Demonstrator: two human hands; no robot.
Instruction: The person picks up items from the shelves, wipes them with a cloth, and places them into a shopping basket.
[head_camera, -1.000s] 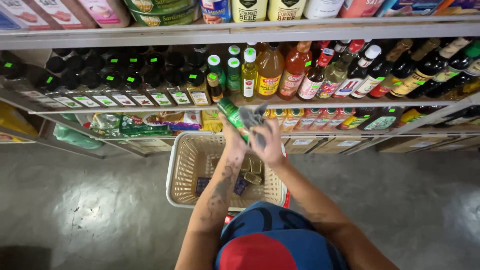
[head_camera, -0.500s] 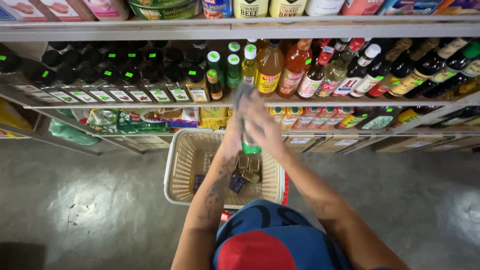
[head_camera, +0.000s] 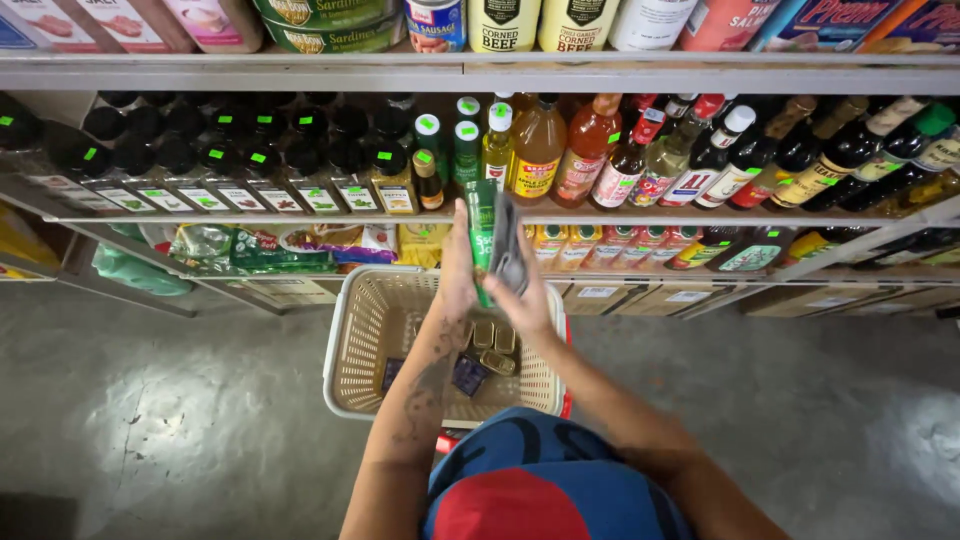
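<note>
Holding a green bottle (head_camera: 482, 235) over the beige basket (head_camera: 362, 340), the left hand (head_camera: 458, 275) grips it closed, while the right hand (head_camera: 520, 290) clasps a dark, blurred item (head_camera: 507, 245).

Single head view, steeply downward, close over basket (head_camera: 360, 340) facing shelves (head_camera: 300, 72).

green bottle (head_camera: 482, 235) | raised frm basket lvl | now upright b/w hands

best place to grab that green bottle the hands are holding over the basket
Probably around its mid-body, from the two sides. The green bottle stands upright above the basket, left hand and right hand flanking it; its cap points at the shelf.
</note>
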